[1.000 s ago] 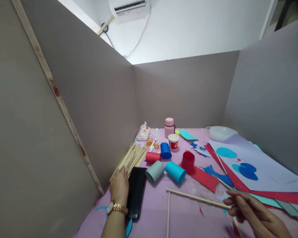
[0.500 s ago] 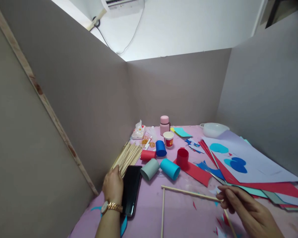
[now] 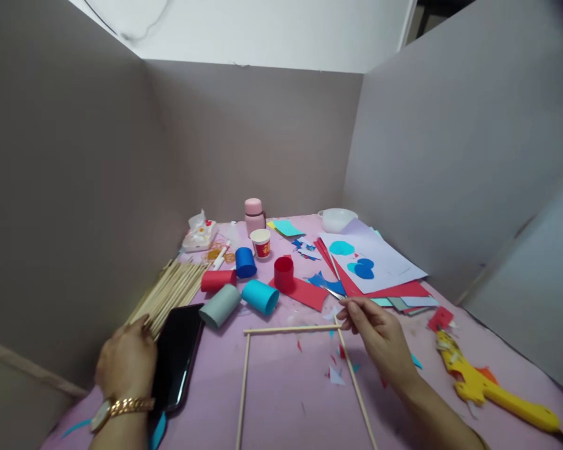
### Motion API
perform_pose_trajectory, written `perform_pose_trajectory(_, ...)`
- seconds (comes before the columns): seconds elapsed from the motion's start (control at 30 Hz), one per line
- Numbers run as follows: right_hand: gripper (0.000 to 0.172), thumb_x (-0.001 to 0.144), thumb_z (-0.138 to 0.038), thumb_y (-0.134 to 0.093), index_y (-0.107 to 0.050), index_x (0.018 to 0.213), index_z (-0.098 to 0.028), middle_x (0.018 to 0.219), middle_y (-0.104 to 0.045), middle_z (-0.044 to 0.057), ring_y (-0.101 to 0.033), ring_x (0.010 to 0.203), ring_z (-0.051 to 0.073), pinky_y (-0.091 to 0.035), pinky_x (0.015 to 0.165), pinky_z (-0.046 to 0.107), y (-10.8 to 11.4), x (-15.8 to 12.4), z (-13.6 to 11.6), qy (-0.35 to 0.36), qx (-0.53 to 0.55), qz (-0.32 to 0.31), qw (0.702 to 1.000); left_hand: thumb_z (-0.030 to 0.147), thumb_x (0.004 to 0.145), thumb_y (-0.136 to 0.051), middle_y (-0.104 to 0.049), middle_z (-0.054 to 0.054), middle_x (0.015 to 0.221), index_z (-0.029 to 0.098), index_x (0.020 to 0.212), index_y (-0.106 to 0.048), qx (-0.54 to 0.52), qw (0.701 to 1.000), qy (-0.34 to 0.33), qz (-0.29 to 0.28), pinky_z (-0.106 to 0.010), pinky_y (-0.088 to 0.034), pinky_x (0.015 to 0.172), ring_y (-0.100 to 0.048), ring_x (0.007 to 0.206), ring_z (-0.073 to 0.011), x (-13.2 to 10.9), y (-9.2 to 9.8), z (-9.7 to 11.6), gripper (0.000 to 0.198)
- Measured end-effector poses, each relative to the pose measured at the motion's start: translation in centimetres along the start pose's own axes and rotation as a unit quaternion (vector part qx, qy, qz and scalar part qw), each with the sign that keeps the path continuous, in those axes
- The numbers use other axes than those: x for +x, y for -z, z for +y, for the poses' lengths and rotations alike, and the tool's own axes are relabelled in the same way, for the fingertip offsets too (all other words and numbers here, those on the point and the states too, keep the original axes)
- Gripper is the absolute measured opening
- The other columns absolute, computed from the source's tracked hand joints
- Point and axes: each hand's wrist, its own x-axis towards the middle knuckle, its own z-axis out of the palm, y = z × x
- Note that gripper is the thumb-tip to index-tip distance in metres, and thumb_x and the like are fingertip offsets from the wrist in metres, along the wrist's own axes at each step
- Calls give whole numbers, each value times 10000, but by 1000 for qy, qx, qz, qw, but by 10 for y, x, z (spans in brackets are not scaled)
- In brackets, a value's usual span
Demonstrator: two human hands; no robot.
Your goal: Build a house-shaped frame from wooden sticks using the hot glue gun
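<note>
My left hand (image 3: 127, 361), with a gold watch at its wrist, lies at the near end of a bundle of thin wooden sticks (image 3: 173, 290). Its fingers curl around the stick ends and are partly hidden. A black phone (image 3: 178, 356) lies right beside this hand. My right hand (image 3: 373, 331) pinches the right end of a crosswise wooden stick (image 3: 291, 329), where it meets a slanting stick (image 3: 356, 384). Another stick (image 3: 244, 390) runs toward me from the left end. Together the three form an open-sided frame on the pink tabletop.
Beyond the frame lie paper tubes in red (image 3: 218, 280), grey (image 3: 219, 306), light blue (image 3: 260, 297) and dark blue (image 3: 245, 262). A paper cup (image 3: 261, 244) and a pink flask (image 3: 254, 217) stand behind. Right are scissors (image 3: 331, 290), paper sheets (image 3: 380, 250) and a yellow glue gun (image 3: 488, 387).
The view has turned right and tilted down, bringing the glue gun into sight. Both hands stay at the same places: left at the stick bundle, right at the frame's corner.
</note>
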Motion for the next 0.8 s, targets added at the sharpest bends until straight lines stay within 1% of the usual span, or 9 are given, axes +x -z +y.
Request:
perform_pose_trajectory(0.1,301,896,-434,-476,-625,942,-176,751,-665,40,-597,621,144,-478,587,248,4,5,1,3,-1,16,1000,259,840,-398,-677,-119,890,138,1063,-671,-2,1000,-8,6,-359,-491,565,-633,742,-302,-1,5,1,373)
perform_pose_trajectory(0.17,303,907,-425,-448,-610,955,-174,759,-665,44,-606,631,148,-488,589,249,7,9,3,5,-36,18,999,319,863,-351,-654,-129,933,129,1098,-650,-3,1000,-6,17,-391,-494,575,-625,814,-349,-3,10,5,426)
perform_pose_trajectory(0.3,290,909,-395,-418,-600,959,-174,766,-664,46,-613,649,162,-488,587,255,12,16,10,9,-116,7,993,394,907,-232,-547,-144,1170,116,1256,-516,-72,991,-8,111,-557,-455,783,-505,1096,-430,-14,27,21,528)
perform_pose_trajectory(0.37,271,894,-371,-436,-612,956,-174,767,-669,48,-614,648,173,-477,580,266,17,18,13,6,-151,-3,988,390,898,-273,-555,-133,1169,119,1225,-532,-160,973,-43,159,-577,-402,888,-483,1146,-401,-23,37,34,497)
perform_pose_trajectory(0.4,256,883,-356,-451,-620,949,-176,768,-673,49,-616,652,181,-470,583,274,19,18,15,5,-173,-12,985,386,888,-310,-581,-129,1135,120,1176,-564,-204,963,-71,162,-560,-393,919,-503,1133,-375,-27,41,41,466)
perform_pose_trajectory(0.47,215,857,-313,-483,-639,931,-185,787,-686,53,-622,686,201,-458,618,298,24,17,19,8,-218,-37,975,400,867,-374,-636,-112,1059,139,1064,-619,-254,951,-124,123,-469,-437,914,-575,1040,-305,-36,49,55,409)
perform_pose_trajectory(0.6,203,821,-211,-497,-660,938,-177,890,-686,88,-627,793,249,-438,707,352,30,15,28,28,-291,-103,951,427,862,-380,-688,-65,1016,198,975,-658,-291,935,-204,-19,-314,-513,787,-653,893,-211,-52,51,79,378)
perform_pose_trajectory(0.7,229,812,-153,-487,-664,957,-161,951,-666,117,-621,854,273,-432,729,365,30,13,34,44,-329,-143,932,401,852,-395,-704,-50,1001,222,962,-680,-279,930,-225,-86,-309,-527,733,-675,814,-203,-61,44,92,354)
perform_pose_trajectory(0.8,245,810,-106,-483,-659,970,-165,992,-651,116,-618,878,261,-435,731,345,29,14,38,54,-355,-168,918,373,836,-410,-689,-66,1031,206,1010,-671,-269,926,-238,-119,-352,-521,774,-671,851,-229,-66,35,100,356)
